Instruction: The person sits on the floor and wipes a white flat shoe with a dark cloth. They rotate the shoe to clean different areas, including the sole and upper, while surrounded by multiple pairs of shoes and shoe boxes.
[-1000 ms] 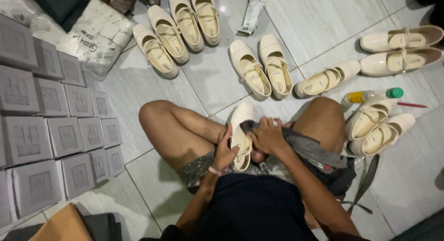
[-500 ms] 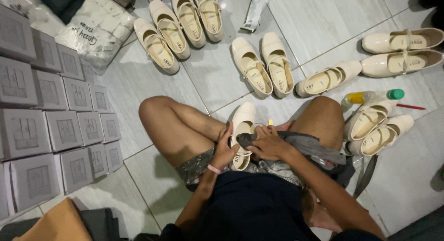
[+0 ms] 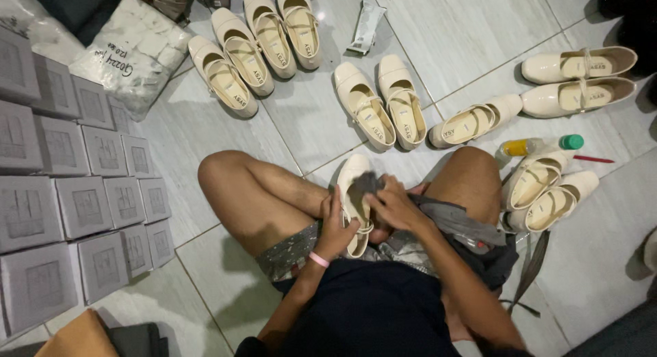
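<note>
I sit cross-legged on a tiled floor with a cream strapped flat shoe [image 3: 353, 175] in my lap, toe pointing away. My left hand [image 3: 335, 227] grips the shoe along its left side near the heel. My right hand [image 3: 391, 205] presses a dark grey cloth [image 3: 367, 185] onto the shoe's upper part. More of the grey cloth [image 3: 458, 223] drapes over my right thigh.
Several cream shoes lie on the floor ahead: a row [image 3: 263, 45] at the top, a pair [image 3: 380, 104] in the middle, others [image 3: 575, 76] at right. Grey boxes [image 3: 75, 206] are stacked left. A small bottle with a green cap [image 3: 540, 145] lies near my right knee.
My right hand has moved with the cloth from the shoe's middle up towards its toe end. The left hand keeps its grip on the shoe.
</note>
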